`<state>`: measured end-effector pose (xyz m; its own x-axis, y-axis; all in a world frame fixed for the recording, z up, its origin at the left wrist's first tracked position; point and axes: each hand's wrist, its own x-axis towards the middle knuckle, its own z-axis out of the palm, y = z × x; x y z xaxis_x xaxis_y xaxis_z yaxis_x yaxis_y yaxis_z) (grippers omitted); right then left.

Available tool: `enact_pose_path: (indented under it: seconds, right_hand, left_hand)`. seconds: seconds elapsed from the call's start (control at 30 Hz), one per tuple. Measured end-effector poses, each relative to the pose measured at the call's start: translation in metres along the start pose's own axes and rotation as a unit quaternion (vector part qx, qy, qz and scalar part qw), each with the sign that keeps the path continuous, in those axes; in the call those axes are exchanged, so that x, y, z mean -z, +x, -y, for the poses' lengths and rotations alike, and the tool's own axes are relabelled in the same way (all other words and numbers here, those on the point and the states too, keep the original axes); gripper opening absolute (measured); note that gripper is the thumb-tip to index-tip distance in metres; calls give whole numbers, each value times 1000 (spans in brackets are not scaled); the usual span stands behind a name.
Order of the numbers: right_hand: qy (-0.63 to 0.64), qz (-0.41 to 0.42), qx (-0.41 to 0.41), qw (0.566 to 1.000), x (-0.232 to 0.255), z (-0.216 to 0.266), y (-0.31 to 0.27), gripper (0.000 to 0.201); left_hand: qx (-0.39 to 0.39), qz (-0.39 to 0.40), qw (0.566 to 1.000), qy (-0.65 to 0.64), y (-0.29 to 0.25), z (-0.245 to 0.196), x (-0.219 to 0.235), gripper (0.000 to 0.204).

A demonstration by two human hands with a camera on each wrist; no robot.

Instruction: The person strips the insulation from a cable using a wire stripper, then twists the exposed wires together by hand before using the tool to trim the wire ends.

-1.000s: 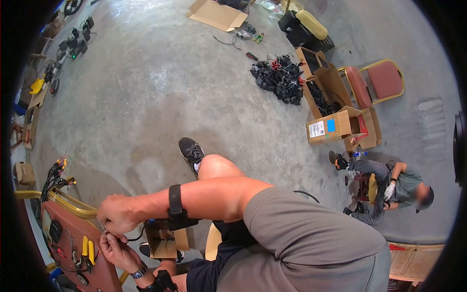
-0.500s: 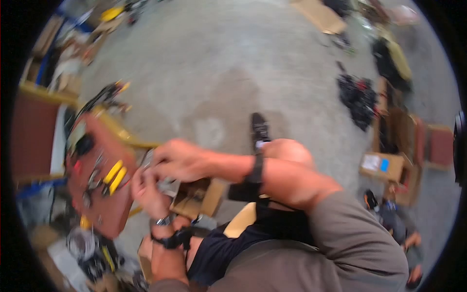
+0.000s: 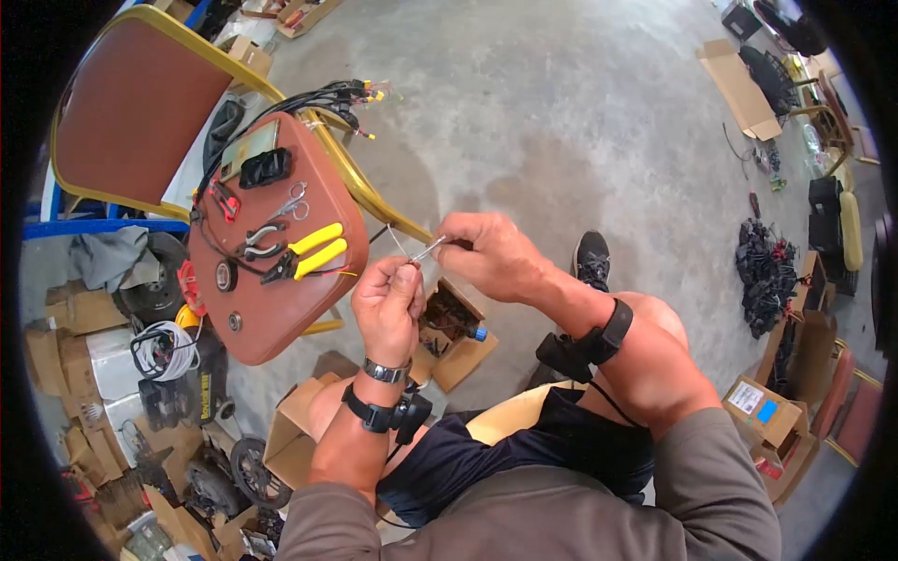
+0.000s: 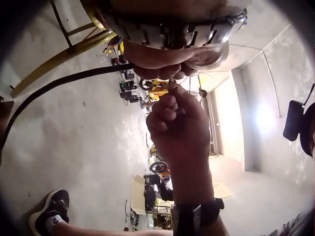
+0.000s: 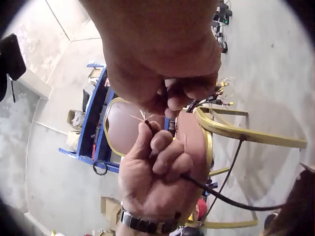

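Note:
My left hand point(image 3: 388, 294) pinches the end of a black cable point(image 5: 231, 200), which trails out below the fingers in the right wrist view. Fine pale wires point(image 5: 142, 117) fan out from that end above the thumb. Close beside it, my right hand point(image 3: 491, 257) has thumb and index finger pinched on a thin silvery strand point(image 3: 430, 249) that runs between both hands. Its fingertips are partly hidden in the wrist views. Left of the hands, a red-brown chair seat point(image 3: 271, 327) bears yellow-handled wire strippers point(image 3: 318, 251), scissors point(image 3: 297, 201) and pliers point(image 3: 265, 241).
Also on the seat are a black tape roll point(image 3: 226, 275) and a red-handled tool point(image 3: 224, 199). Cables with yellow connectors point(image 3: 351, 93) hang over its far edge. An open cardboard box point(image 3: 458, 351) stands below my hands. A black cable heap point(image 3: 767, 276) lies on the floor at right.
The head view has swung left, bringing the chair and its tools further into view. Both hands stay close together, pinching at the cable end; a silvery strand now shows between them.

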<state>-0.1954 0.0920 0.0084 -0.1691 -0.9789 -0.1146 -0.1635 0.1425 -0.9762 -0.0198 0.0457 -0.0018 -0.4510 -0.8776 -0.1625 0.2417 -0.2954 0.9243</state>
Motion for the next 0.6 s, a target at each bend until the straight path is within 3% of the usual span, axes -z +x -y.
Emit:
enact_pose_path:
  seconds: [0.07,0.17,0.27,0.3,0.37,0.4,0.43,0.53,0.6]
  right_hand:
    - [-12,8,-19,1000,5,9,-1,12]
    - [37,20,30,999,-9,2,-7,13]
    - [-8,11,36,999,-8,2,-5,11]
    - [-12,3,31,999,-7,0,-3,10]
    - [32,-12,84,996,-10,-16,2,11]
    - [51,-60,148,986,-18,-25,6,11]
    - [42,-43,92,994,-11,-15,3,12]
    - [41,-67,100,992,-4,-7,-1,11]
    - [53,-88,127,987,-10,-12,-1,11]
  left_hand:
    - [9,-3,1000,4,-1,1,-2,14]
    - [23,-42,999,12,1,-1,3,14]
    - [52,-75,996,10,-1,0,2,11]
    - [55,-99,989,97,-4,-6,2,9]
    - [56,-93,992,63,-5,5,18,14]
    - [52,-73,995,52,-3,8,25,14]
    - [64,-67,995,38,-5,3,20,13]
    - [42,41,998,-27,0,5,14,13]
    - [25,-2,1000,-16,1,5,11,14]
